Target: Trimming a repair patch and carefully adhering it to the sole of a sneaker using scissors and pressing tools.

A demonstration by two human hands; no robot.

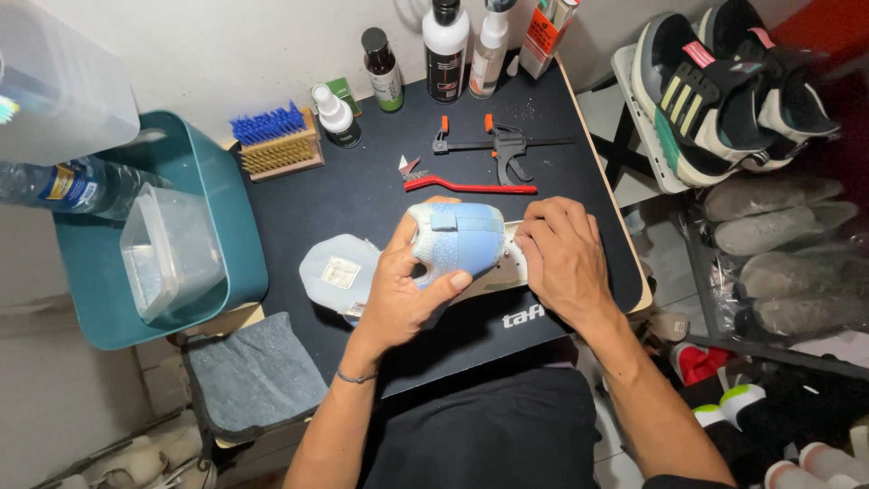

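Head view: your left hand (403, 290) wraps the heel end of the light blue shoe (457, 237), fingers curled over the top, thumb pressed on the near side, so it's clamped on the shoe. The shoe lies on its side near the middle of the black table (362, 186), toe toward your right. Your right hand (561, 258) sits at the toe end, fingers bent and close together, tips down at the pale sole edge (511, 263); can't tell whether they pinch anything. Just left of the shoe, touching your left hand, lies a second pale shoe piece (339, 272) with a label on it. Behind the shoe: a red-handled brush (471, 187), then a black bar clamp (498, 145) with orange parts. Further back: a wooden brush (279, 143) with blue bristles, a small white spray bottle (337, 115), a dark bottle (382, 68), and two taller bottles (466, 45) against the wall. Left of the table is a teal tub (226, 217) holding a clear box (172, 254) and a water bottle (81, 186). On your right, a rack holds sneakers (724, 91).
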